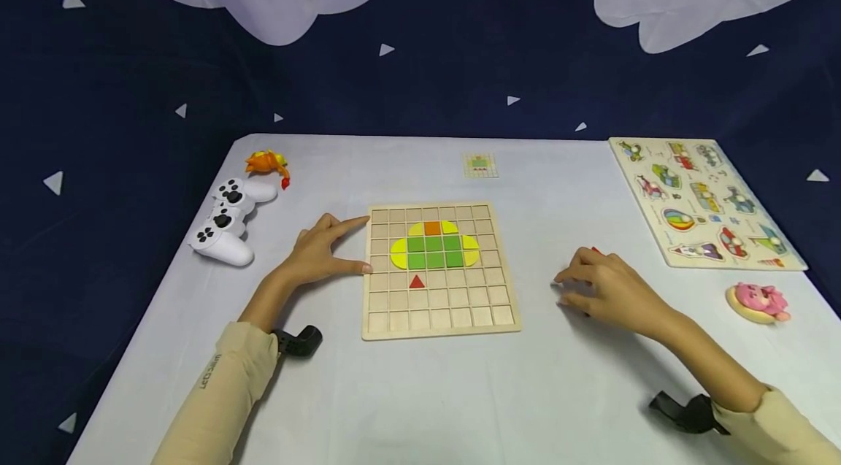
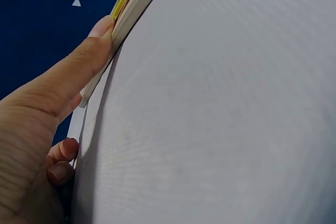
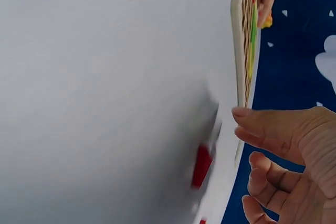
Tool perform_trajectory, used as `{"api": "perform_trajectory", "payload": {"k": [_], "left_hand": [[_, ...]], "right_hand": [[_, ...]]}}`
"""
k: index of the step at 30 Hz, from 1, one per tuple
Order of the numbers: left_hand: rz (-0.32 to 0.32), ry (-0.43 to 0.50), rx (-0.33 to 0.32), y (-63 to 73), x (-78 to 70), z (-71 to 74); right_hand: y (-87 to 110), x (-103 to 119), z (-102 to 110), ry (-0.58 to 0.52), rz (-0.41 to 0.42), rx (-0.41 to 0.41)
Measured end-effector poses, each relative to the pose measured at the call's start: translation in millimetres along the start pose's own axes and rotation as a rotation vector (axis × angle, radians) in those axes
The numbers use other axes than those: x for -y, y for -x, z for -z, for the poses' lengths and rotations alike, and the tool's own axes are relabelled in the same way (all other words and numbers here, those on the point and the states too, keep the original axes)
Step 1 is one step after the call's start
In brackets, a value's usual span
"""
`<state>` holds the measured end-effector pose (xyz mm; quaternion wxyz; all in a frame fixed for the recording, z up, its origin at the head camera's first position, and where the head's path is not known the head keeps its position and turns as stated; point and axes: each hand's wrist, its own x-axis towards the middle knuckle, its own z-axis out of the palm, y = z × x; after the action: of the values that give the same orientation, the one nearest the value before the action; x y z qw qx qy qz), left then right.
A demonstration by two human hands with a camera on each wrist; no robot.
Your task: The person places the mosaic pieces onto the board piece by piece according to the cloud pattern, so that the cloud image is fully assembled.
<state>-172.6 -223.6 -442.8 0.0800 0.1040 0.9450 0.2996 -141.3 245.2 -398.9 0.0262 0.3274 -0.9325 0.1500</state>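
Note:
A wooden grid board (image 1: 442, 320) lies in the middle of the table. On it, green squares (image 1: 435, 243) are edged by rounded yellow pieces (image 1: 398, 253), with an orange square (image 1: 431, 228) above and a red triangle (image 1: 417, 282) below. My left hand (image 1: 315, 252) touches the board's left edge with thumb and index finger spread and straight. To the board's right, my right hand (image 1: 607, 290) hovers over the table, fingers loosely bent, with nothing visible between them. In the right wrist view, a red piece (image 3: 201, 167) lies on the table near its fingertips.
A small pattern card (image 1: 480, 166) lies behind the board. At left are a white game controller (image 1: 230, 224) and an orange toy (image 1: 266, 162). A picture puzzle board (image 1: 706, 202) and a pink figure (image 1: 758, 302) occupy the right side.

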Motion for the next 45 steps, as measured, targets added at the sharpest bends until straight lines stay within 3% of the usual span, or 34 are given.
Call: {"api": "perform_trajectory", "payload": {"k": [8, 15, 22, 35, 45], "left_hand": [[0.001, -0.002, -0.005, 1.0, 1.0, 1.4], [0.007, 0.008, 0.003, 0.3, -0.6, 0.4], [0.01, 0.01, 0.003, 0.8, -1.3, 0.6], [0.013, 0.005, 0.005, 1.2, -1.9, 0.4], [0.011, 0.01, 0.001, 1.2, -0.3, 0.0]], "right_hand": [[26.4, -19, 5, 0.011, -0.007, -0.007], [36.7, -29, 3, -0.004, 0.027, -0.054], [35.9, -32, -2, -0.043, 0.068, -0.088], [32.0, -35, -16, -0.008, 0.122, -0.209], [12.8, -27, -17, -0.037, 0.192, -0.217]]}}
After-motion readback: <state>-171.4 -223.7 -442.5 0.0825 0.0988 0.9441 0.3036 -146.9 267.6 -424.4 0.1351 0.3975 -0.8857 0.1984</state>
